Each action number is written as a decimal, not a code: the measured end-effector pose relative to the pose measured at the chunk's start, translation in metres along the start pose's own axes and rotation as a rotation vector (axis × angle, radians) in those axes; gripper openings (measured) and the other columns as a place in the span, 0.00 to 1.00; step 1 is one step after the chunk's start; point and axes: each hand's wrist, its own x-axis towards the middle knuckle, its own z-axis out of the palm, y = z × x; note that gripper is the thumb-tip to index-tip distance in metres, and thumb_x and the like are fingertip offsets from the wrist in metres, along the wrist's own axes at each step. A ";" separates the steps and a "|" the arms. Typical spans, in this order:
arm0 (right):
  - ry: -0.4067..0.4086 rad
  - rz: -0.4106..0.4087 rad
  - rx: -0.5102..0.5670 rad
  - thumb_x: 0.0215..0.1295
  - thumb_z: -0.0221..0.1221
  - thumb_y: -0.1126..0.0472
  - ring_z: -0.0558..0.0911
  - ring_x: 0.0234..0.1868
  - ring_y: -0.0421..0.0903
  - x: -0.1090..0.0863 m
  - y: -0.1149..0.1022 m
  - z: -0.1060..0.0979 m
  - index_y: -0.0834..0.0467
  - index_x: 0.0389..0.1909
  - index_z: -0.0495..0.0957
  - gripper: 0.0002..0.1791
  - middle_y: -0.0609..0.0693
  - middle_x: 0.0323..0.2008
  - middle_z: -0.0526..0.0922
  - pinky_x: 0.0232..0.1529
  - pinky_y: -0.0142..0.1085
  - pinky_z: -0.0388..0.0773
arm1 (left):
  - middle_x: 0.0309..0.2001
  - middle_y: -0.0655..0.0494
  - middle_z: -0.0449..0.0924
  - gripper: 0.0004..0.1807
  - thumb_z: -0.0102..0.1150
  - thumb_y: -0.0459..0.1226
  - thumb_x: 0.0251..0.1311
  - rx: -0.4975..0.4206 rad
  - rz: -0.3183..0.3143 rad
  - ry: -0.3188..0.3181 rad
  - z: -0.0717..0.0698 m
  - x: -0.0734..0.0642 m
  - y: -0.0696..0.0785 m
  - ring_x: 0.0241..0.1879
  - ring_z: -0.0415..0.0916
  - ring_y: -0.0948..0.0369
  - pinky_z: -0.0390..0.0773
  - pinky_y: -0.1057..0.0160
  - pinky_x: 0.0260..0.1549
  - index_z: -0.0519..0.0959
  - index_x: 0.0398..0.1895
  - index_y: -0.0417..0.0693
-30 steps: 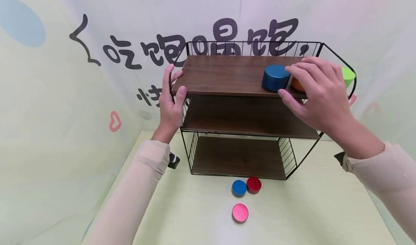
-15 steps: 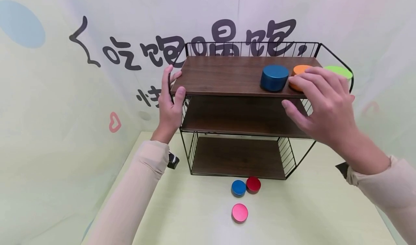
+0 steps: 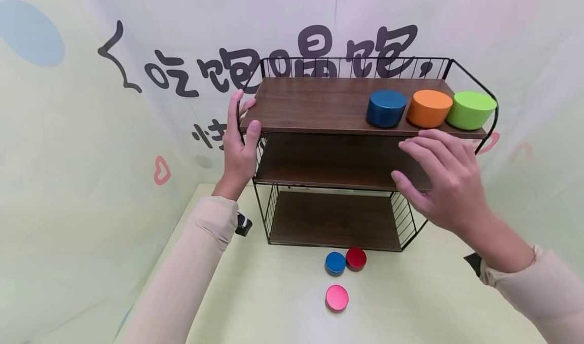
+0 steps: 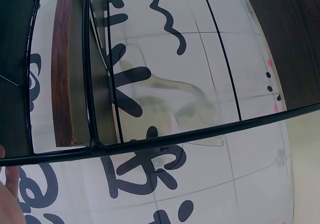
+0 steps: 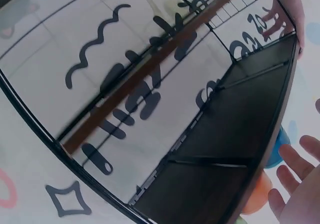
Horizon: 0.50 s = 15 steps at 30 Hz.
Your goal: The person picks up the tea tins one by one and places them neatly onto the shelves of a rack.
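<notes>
My left hand (image 3: 240, 151) grips the black wire side of a three-tier shelf rack (image 3: 296, 106) at its top left corner, thumb at the front edge of the top board. My right hand (image 3: 449, 182) holds nothing, its fingers spread and slightly bent below the right front edge of that board. On the top board stand three short round canisters in a row: dark blue (image 3: 386, 109), orange (image 3: 429, 109) and light green (image 3: 471, 111). In the right wrist view the board partly hides the orange canister (image 5: 257, 194) and the blue one (image 5: 277, 149).
On the pale table (image 3: 274, 293) before the rack lie a small blue round piece (image 3: 335, 263), a red one (image 3: 356, 259) close beside it, and a pink one (image 3: 337, 298) nearer. Behind the rack hangs a white cloth (image 3: 205, 25) with large black characters.
My right hand has drawn back and down from the orange canister, leaving the orange and green canisters in full view. The left hand stays on the rack.
</notes>
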 end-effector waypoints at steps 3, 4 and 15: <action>-0.038 -0.013 0.005 0.68 0.54 0.43 0.78 0.52 0.65 -0.010 -0.001 0.003 0.67 0.48 0.83 0.29 0.65 0.45 0.84 0.56 0.54 0.66 | 0.60 0.32 0.73 0.28 0.46 0.30 0.69 -0.002 -0.002 0.001 0.000 0.000 0.000 0.63 0.69 0.46 0.62 0.61 0.59 0.57 0.71 0.31; -0.055 -0.019 0.006 0.69 0.54 0.43 0.78 0.52 0.65 -0.014 -0.001 0.004 0.67 0.48 0.82 0.29 0.65 0.45 0.84 0.56 0.55 0.66 | 0.60 0.32 0.73 0.28 0.46 0.30 0.69 -0.003 -0.001 0.002 0.000 0.000 0.000 0.63 0.69 0.46 0.62 0.61 0.60 0.57 0.71 0.31; -0.213 -0.003 0.008 0.70 0.51 0.41 0.78 0.53 0.62 -0.063 -0.005 0.020 0.64 0.51 0.82 0.30 0.61 0.47 0.84 0.52 0.56 0.68 | 0.61 0.32 0.73 0.29 0.46 0.31 0.69 -0.007 0.004 0.002 0.001 -0.001 -0.001 0.63 0.68 0.46 0.63 0.61 0.59 0.57 0.70 0.30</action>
